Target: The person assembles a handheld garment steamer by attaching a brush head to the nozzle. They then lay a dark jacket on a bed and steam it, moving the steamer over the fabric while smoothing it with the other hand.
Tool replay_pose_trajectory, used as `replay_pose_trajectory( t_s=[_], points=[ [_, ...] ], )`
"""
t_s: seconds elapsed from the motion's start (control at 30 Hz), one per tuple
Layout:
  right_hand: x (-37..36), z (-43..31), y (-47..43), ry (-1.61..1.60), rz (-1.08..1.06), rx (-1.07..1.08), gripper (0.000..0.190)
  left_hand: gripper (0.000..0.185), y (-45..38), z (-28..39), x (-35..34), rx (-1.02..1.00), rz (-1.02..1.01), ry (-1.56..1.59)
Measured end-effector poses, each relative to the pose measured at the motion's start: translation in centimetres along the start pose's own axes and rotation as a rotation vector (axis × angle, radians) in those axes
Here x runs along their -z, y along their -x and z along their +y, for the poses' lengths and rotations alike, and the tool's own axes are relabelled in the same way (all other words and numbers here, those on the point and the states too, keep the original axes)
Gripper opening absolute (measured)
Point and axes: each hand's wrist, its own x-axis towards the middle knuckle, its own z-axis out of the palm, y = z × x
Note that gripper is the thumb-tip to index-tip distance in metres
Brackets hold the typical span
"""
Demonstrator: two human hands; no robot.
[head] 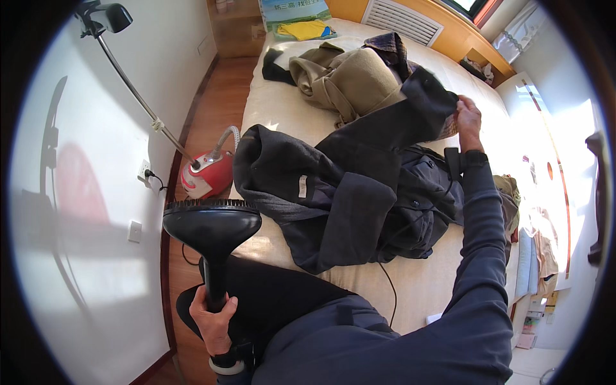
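Note:
My left hand (215,317) grips the handle of a black garment steamer head (211,228), its bristle edge turned away from me. This head is over the floor side of the bed, apart from the clothes. On the bed before me lies a dark grey coat (358,221), folded over itself with a pale label near its collar. At the far right of the coat, my right hand (468,115) pinches the end of a raised dark sleeve (423,103). The sleeve's tip is slightly blurred.
A red and white steamer base (207,175) stands on the floor at left, with a metal pole (139,98) rising from it. Its plug sits in a wall socket (144,171). A beige coat (353,79) lies farther up the bed (274,108). A thin cable (395,293) trails across the bed.

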Motion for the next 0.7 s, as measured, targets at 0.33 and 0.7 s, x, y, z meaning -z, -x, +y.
replay_pose_trajectory(
  t_s=[0.33, 0.7],
  points=[
    [-20.2, 3.5, 18.1, 0.575, -0.877, 0.497, 0.109, 0.025, -0.1, 0.1, 0.1, -0.006, 0.011, 0.008],
    [-23.5, 7.4, 33.8, 0.658, -0.935, 0.486, 0.079, 0.027, 0.5, -0.1, 0.2, 0.023, 0.091, 0.069]
  ],
)
